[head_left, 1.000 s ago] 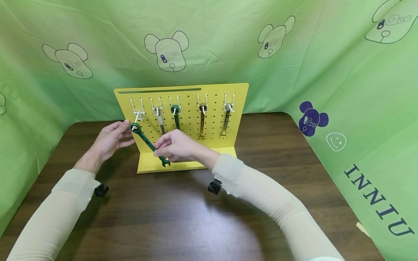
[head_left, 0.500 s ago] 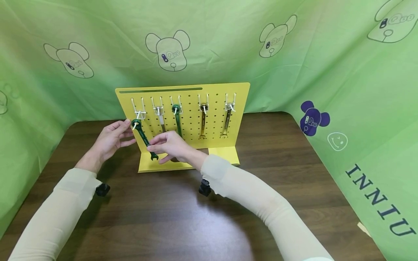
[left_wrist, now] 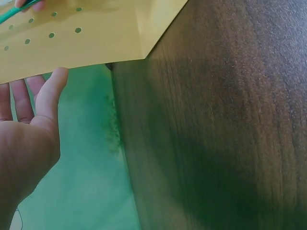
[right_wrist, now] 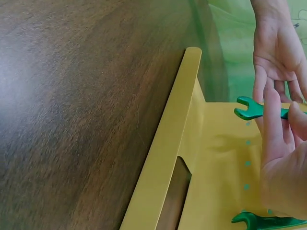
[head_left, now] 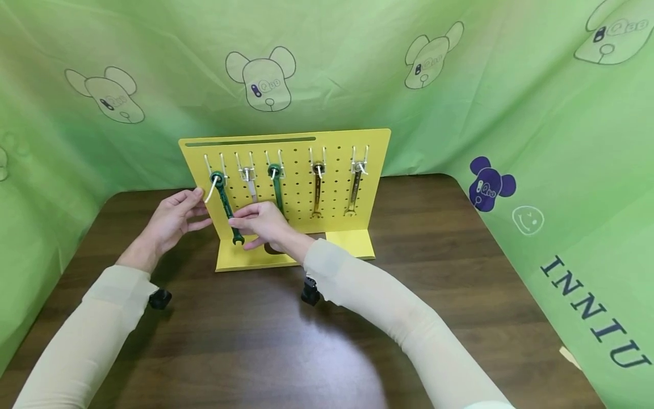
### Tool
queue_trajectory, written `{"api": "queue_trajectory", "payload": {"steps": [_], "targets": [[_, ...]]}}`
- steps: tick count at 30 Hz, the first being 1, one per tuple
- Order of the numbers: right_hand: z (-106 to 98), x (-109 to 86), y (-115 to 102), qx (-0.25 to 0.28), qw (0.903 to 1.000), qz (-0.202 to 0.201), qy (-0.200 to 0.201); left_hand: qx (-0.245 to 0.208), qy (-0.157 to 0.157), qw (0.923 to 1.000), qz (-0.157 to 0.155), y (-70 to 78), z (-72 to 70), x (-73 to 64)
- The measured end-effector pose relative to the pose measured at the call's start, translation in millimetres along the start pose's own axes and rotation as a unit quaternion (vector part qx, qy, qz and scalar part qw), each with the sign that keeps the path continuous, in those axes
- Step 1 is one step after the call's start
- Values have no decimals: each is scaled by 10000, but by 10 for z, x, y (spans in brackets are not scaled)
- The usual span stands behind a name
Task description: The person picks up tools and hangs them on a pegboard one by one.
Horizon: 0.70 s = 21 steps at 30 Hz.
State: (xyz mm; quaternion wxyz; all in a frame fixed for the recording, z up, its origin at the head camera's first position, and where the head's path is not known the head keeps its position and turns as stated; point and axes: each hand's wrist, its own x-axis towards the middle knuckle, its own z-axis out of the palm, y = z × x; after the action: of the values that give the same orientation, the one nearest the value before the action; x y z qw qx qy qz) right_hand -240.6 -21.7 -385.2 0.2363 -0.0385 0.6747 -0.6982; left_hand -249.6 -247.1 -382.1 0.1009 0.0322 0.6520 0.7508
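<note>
A dark green combination wrench hangs at a slant, its ring end around the leftmost white hook of the yellow pegboard. My right hand pinches its shaft between thumb and fingers, near the lower end. In the right wrist view, the green open jaw sticks out past the fingers. My left hand is at the pegboard's left edge, fingers fairly straight. The left wrist view shows its thumb at that edge, while the other fingertips are hidden behind the board.
Several more wrenches hang to the right: a silver one, a second green one, a bronze-coloured one and a dark silver one. The pegboard stands on a brown wooden table, with green printed cloth behind it.
The right hand has moved left and slightly up with the green wrench. Its ring end has slid along the hook toward the board, and the wrench hangs steeper. The left hand stays put.
</note>
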Motion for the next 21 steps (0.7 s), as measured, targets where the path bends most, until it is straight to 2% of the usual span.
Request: {"api": "queue_trajectory", "payload": {"steps": [15, 21], "targets": [[71, 40, -12, -128, 9988, -139, 451, 74, 44, 10000, 25, 31, -10, 31], [54, -2, 110, -159, 9996, -53, 244, -3, 28, 10000, -41, -5, -10, 0]]}}
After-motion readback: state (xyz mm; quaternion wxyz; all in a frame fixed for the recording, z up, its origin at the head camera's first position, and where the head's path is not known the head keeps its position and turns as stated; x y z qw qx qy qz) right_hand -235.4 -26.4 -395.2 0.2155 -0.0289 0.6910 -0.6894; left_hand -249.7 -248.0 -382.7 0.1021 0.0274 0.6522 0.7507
